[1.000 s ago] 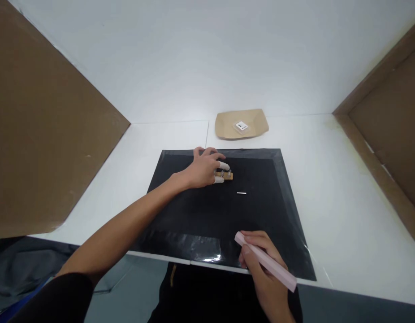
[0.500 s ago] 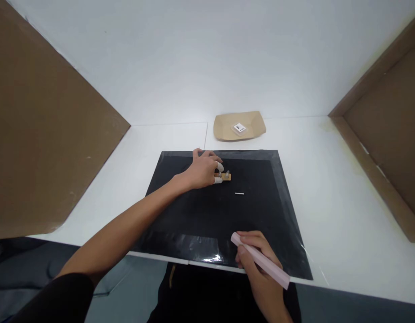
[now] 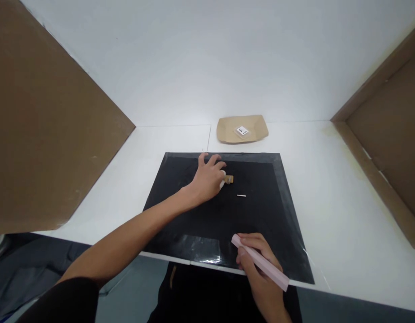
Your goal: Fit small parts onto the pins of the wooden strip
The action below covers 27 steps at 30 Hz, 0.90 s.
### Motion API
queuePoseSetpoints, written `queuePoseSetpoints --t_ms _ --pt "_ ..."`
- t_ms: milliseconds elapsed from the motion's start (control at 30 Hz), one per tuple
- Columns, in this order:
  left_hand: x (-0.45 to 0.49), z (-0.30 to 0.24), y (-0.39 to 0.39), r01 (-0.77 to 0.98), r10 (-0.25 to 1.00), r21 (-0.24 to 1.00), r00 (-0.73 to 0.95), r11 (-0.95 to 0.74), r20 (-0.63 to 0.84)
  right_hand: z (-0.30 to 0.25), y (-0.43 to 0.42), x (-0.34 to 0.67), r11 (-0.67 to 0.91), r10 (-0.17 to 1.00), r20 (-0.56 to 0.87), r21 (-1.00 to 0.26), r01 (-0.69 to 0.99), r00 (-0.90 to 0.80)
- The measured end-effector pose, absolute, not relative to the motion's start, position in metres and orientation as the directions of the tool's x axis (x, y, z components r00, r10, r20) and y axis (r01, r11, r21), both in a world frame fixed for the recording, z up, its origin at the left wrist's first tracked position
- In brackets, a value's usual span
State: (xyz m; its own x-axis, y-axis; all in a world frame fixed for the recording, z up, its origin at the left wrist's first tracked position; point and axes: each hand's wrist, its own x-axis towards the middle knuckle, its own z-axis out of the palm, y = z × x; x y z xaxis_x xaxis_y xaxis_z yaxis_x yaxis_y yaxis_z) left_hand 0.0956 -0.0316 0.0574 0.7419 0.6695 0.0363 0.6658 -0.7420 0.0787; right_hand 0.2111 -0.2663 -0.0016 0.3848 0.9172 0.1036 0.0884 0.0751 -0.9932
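Observation:
My left hand [image 3: 209, 179] reaches over the black mat, its thumb and index finger in white finger covers. Those two fingers pinch a small yellowish-brown strip with metal fittings [image 3: 229, 179], whose left end they hide. The other fingers are spread above it. A short thin silver pin [image 3: 241, 195] lies loose on the mat, just right of and nearer to me than the strip. At the mat's front edge my right hand [image 3: 259, 264] is closed around a long pale pink bar [image 3: 266, 267], held slantwise between thumb and fingers.
The black mat [image 3: 201, 220] covers the middle of the white table [image 3: 331, 215]. Behind it stands a shallow cardboard tray [image 3: 224, 132] with a small clear labelled case [image 3: 242, 131] inside. Brown panels [image 3: 59, 134] border the left and right sides, and a white wall rises behind.
My left hand has rolled over with the strip, so the metal fittings that stood up now face towards me. My right hand keeps the pink bar in place. The view has shifted slightly.

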Motion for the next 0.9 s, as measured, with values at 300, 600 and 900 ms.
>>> queuePoseSetpoints --t_ms 300,600,900 --pt "0.098 0.062 -0.027 0.671 0.671 0.076 0.741 -0.738 -0.019 -0.002 -0.266 0.212 0.107 0.924 0.145 -0.987 0.124 0.355" --pt "0.115 0.081 0.005 0.668 0.627 0.074 0.726 -0.741 -0.283 -0.002 -0.266 0.214 0.116 0.922 0.175 -0.976 0.184 0.344" --pt "0.145 0.089 0.031 0.698 0.611 0.024 0.643 -0.716 -0.461 0.001 -0.265 0.215 0.117 0.934 0.175 -0.973 0.198 0.31"
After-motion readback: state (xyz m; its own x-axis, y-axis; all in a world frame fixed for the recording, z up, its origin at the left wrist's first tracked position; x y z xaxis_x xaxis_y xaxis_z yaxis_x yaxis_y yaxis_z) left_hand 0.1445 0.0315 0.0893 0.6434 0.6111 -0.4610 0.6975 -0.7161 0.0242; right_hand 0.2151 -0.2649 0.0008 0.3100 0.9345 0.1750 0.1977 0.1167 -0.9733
